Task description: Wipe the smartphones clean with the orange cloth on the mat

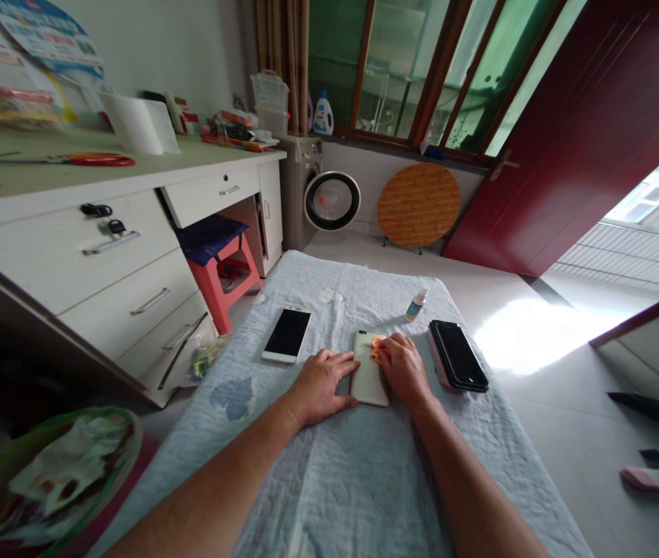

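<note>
A pale gold phone (367, 377) lies back side up in the middle of a light blue towel (358, 473). My left hand (321, 385) rests flat beside it, fingers spread against its left edge. My right hand (402, 364) is closed on a small orange cloth (375, 346) pressed onto the phone's upper part. A white phone (287, 334) with a dark screen lies to the left. A stack of dark phones (457, 355) sits to the right. A small spray bottle (416, 304) lies behind them.
A white desk with drawers (102, 256) runs along the left, a red stool (222, 267) tucked under it. A green bin with crumpled tissues (44, 480) stands at lower left. A washing machine (321, 194), a round wooden tabletop (419, 204) and a dark red door (574, 132) lie beyond.
</note>
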### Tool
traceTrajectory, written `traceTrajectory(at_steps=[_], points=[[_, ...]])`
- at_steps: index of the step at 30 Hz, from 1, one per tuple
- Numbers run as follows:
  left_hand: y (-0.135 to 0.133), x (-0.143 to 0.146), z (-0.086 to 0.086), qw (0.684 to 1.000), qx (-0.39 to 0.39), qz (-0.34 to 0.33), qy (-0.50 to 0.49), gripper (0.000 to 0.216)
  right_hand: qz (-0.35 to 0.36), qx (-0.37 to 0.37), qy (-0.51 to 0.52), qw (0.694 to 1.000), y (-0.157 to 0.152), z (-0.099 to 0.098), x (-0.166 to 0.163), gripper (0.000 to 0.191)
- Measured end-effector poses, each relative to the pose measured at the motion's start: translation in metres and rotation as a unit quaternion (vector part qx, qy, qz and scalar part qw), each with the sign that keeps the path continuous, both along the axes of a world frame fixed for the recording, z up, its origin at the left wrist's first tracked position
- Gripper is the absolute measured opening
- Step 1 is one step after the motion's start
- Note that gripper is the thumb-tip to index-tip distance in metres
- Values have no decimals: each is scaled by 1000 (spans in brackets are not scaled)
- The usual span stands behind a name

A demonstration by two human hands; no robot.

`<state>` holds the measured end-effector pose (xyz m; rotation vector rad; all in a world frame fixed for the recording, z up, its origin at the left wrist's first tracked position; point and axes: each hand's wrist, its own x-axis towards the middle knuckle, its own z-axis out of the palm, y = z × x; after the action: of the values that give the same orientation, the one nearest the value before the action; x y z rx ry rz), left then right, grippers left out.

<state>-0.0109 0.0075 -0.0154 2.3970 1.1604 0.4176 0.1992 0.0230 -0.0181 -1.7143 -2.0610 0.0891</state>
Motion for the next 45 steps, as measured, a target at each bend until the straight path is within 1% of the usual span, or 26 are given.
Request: traceTrajectory(at_steps=[6, 11, 14, 17, 20, 24, 26, 29, 31, 35, 39, 42, 45], points=[[0, 0, 0, 1000, -1, -2, -1, 68, 100, -21, 56, 993, -5, 6, -4, 17], [-1, 0, 3, 1000, -8, -2, -3, 68, 181, -77, 91, 976, -9, 16, -6, 20], [-1, 0, 3, 1000, -7, -1, -1, 66, 212, -119, 87, 966, -9, 20, -1, 21], [-1, 0, 2, 1000, -5, 1, 1, 67, 228, -150, 67, 960, -8, 22, 6, 20], [0, 0, 0, 1000, -4, 2, 0, 68, 206, -144, 69, 966, -6, 20, 11, 16], [0, -1, -2, 1000, 1, 1, -1, 68, 98, -70, 92, 989, 0, 5, 14, 14], [0, 0, -1, 1000, 3, 1, 1, 67, 55, -31, 94, 994, 4, -4, 15, 15], [-1, 0, 1, 1000, 0, 2, 5, 67, 19, -5, 82, 996, 10, -13, 16, 16], [-2, 0, 3, 1000, -2, 3, 7, 66, 4, -4, 65, 998, 13, -13, 15, 17], [-2, 1, 4, 1000, -4, 4, 9, 65, -12, -18, 33, 999, 21, -6, 8, 20], [-2, 1, 2, 1000, 2, 4, 6, 66, -14, -31, 18, 999, 32, 0, -7, 22], [-2, 1, 0, 1000, 7, 3, 1, 68, 2, -38, 9, 999, 41, 0, -19, 23], [-1, 1, -1, 1000, 7, 2, -6, 66, 41, -35, 1, 999, 46, 0, -29, 24]])
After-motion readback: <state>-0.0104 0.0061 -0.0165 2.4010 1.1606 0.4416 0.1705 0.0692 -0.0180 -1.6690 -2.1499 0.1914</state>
